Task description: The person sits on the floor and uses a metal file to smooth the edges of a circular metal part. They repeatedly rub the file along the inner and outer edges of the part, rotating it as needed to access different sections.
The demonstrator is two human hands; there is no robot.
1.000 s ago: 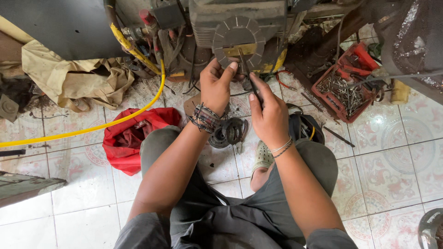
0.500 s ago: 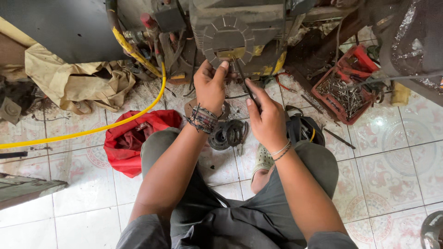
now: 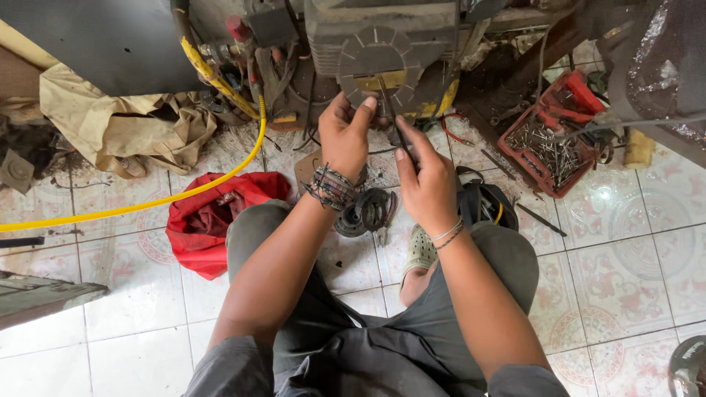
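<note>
Screwdriver point(image 3: 390, 110), a thin dark tool, was found gripped in the right hand point(image 3: 426, 184), with the fingers closed around its handle and the forefinger laid along the shaft. Its tip was seen to be set against the yellowish centre of a round grey cover plate point(image 3: 375, 62), which was mounted on the front of a dirty machine point(image 3: 382, 29) at the top of the view. The left hand point(image 3: 344, 140) was observed just beside the tool, its fingers drawn together at the lower edge of the plate; whether anything was pinched between them could not be told. Braided bracelets were noted on the left wrist and thin bands on the right.

A yellow hose point(image 3: 184, 192) was recorded running from the machine across the tiled floor point(image 3: 632, 250) to the left. A red cloth point(image 3: 202, 220) was lying beside the left knee, and a beige cloth point(image 3: 121, 129) was heaped further back. Dark round metal parts point(image 3: 365, 212) were seen on the floor below the hands. A red tray point(image 3: 548, 147) filled with nails was noted well to the right.
</note>
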